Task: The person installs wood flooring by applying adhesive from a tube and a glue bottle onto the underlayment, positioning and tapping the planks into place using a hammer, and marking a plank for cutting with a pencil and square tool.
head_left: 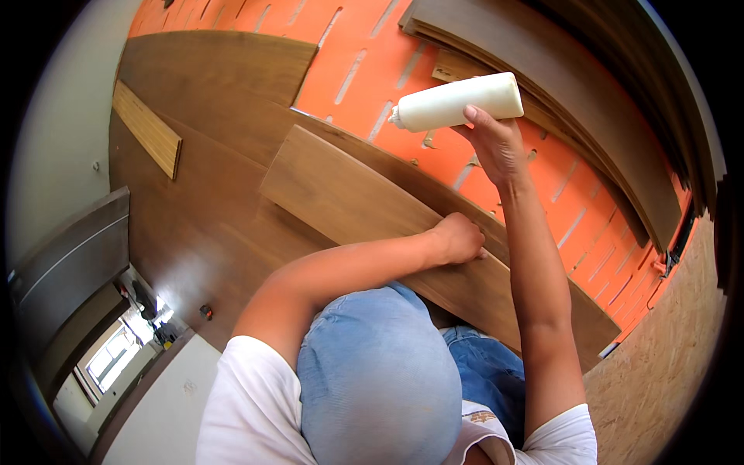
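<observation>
While our right hand [496,143] wraps a white bottle [461,101] above the orange underlay [349,77], our left hand [459,239] curls at a loose plank's [341,182] far edge; whether it grips, we cannot tell.

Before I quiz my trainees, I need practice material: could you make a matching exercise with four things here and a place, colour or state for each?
1. Bottle
2. Underlay
3. Left hand
4. Plank stack

A. Orange, with slots
B. Brown, piled in layers
C. Held in the right hand
D. At the loose plank

Pairs: 1-C; 2-A; 3-D; 4-B
</observation>
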The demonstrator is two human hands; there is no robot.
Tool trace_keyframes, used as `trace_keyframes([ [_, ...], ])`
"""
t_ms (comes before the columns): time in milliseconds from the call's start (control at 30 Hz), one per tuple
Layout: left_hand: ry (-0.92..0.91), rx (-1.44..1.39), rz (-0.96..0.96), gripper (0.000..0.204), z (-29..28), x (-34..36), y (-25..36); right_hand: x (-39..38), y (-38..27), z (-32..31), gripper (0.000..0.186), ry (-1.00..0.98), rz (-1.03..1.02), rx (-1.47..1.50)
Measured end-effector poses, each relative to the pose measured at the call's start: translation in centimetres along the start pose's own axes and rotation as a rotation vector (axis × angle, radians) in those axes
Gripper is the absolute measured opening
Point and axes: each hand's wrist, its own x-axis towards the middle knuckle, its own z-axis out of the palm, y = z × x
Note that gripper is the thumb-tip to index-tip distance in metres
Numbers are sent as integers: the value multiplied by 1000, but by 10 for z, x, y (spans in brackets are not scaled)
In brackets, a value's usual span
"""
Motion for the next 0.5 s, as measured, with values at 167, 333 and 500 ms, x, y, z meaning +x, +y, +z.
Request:
trace_keyframes([
  [167,33,-2,43,41,4,1,-2,13,17,22,53,-70,-10,-162],
  [333,150,-98,67,33,33,13,-8,34,36,47,50,10,2,-135],
  [500,536,-1075,242,27,67,23,-9,55,64,72,47,28,-11,-69],
])
